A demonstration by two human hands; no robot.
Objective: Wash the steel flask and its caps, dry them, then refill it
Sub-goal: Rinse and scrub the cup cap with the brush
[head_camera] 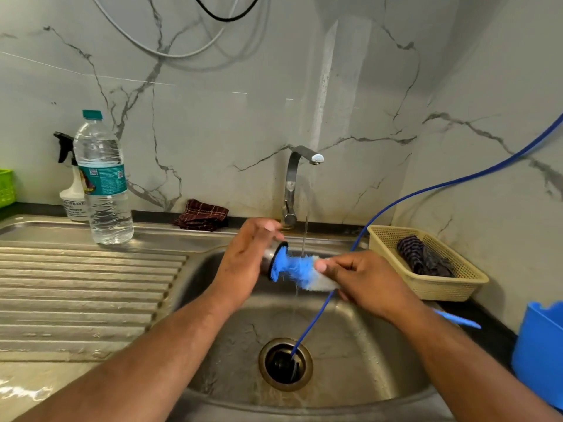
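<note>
Sink [350, 345] under running tap [292, 184]: left grip [246, 257] clamped round flask [268, 254], held sideways, mouth toward stream; right grip [365, 278] pinches brush [300, 266], bristles at the mouth, presumably to scrub inside.

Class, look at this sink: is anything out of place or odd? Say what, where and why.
A thin blue hose trails in from the right, crosses the sink beneath the brush and disappears into the drain. Hoses seldom end down a drain.
</note>
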